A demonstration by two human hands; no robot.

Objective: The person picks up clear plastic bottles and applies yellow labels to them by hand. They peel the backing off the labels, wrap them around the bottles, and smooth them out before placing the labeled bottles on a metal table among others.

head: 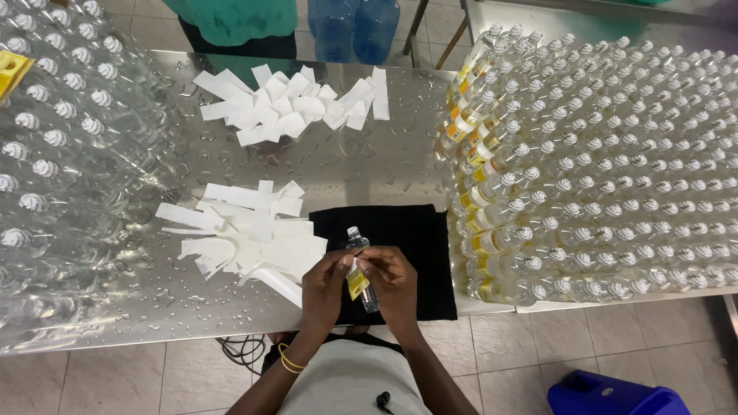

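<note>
Both hands hold one small clear bottle with a white cap and a yellow label over a black cloth on the steel table. My left hand grips the bottle's left side with fingers on the label. My right hand holds it from the right, fingertips at the neck. A heap of white label backing strips lies just left of my hands.
A dense stack of capped, yellow-labelled bottles fills the table's right side. Clear unlabelled bottles crowd the left. A second pile of white strips lies at the far side, near a person in a green top. Water drops cover the steel table.
</note>
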